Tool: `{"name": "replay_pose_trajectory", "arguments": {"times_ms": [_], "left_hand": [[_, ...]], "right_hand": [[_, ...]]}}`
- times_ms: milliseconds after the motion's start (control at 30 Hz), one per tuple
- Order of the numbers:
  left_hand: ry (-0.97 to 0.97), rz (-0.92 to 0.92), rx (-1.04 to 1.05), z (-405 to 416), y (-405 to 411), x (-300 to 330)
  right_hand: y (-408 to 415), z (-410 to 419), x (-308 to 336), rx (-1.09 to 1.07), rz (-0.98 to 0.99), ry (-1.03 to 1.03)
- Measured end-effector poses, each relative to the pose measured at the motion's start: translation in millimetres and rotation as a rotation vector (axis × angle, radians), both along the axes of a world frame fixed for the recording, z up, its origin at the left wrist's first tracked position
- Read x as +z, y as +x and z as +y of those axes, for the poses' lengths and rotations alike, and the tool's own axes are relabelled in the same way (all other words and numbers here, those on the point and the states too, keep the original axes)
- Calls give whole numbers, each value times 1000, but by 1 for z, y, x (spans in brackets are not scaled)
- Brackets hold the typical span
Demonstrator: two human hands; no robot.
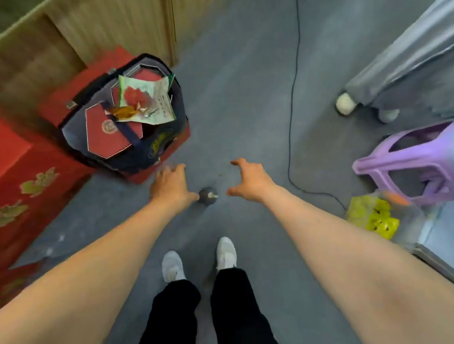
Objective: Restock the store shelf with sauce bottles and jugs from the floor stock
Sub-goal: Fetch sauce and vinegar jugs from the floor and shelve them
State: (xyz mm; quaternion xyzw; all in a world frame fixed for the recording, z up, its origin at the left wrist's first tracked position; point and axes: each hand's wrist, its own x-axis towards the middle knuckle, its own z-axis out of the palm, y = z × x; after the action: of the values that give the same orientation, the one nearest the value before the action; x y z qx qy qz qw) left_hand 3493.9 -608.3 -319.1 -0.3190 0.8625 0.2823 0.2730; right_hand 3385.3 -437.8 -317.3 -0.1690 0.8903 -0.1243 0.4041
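Head view, looking down at a grey floor (241,102): both bare arms extend forward and downward. The left hand (170,183) is spread, fingers relaxed and slightly blurred, holding nothing. The right hand (248,179) is likewise open, fingers loosely curved, thumb apart — nothing in its grasp. Between the two hands, on the floor, sits a small dark round object (207,195), just beside the left wrist; whether it is a bottle cap or something else cannot be told. No sauce bottle or jug can be identified with certainty. Left of the hands stands a dark bag (158,147) holding red hexagonal boxes (107,133) and a green-and-white packet (148,99); the bag rests on a red box (58,104), with a larger red carton (10,185) printed with gold motifs nearer the left edge. To the right: a purple plastic stool (411,164), a yellow-green packet (372,218) just beside it, and a black cable (292,105) running across the floor. White shoes (172,265) and black trousers (233,316) show at the bottom.
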Motion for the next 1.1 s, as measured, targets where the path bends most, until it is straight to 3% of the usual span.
{"name": "replay_pose_trajectory", "arguments": {"times_ms": [300, 667, 867, 1100], "left_hand": [[112, -32, 99, 24, 35, -208], [339, 187, 44, 36, 28, -414], [450, 285, 105, 47, 5, -470], [505, 339, 88, 43, -2, -482]], "right_hand": [[5, 32, -215, -38, -139, 96], [32, 50, -441, -138, -170, -4], [28, 43, -503, -176, -237, -111], [30, 41, -521, -241, -267, -178]]}}
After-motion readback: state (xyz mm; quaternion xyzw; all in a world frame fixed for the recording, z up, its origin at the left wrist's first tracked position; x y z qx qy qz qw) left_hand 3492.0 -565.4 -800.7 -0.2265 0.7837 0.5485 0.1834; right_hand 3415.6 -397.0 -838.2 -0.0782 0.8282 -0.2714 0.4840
